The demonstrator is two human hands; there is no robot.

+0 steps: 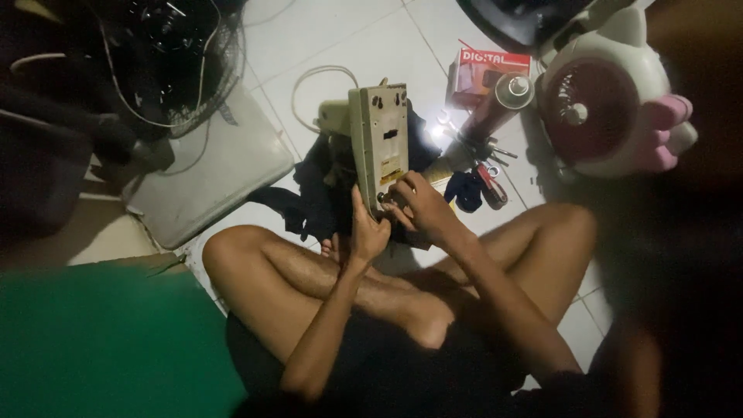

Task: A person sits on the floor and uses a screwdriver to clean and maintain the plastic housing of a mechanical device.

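I sit cross-legged on a white tiled floor. A beige box-shaped device (379,135) with a yellow label and dark knobs stands tilted in front of my legs. My left hand (366,231) grips its lower left edge. My right hand (418,205) is closed over its lower right corner, fingers pressed against the face near a small knob. A white cord (316,77) runs from the device across the floor. Dark cloth (321,193) lies under it.
A small white and pink fan (607,104) lies at the right, next to a spray can (499,104), a red box (487,70), small tools (487,166) and a bright light. A grey slab (209,174), a black wire fan guard (170,54) and a green surface (108,340) are left.
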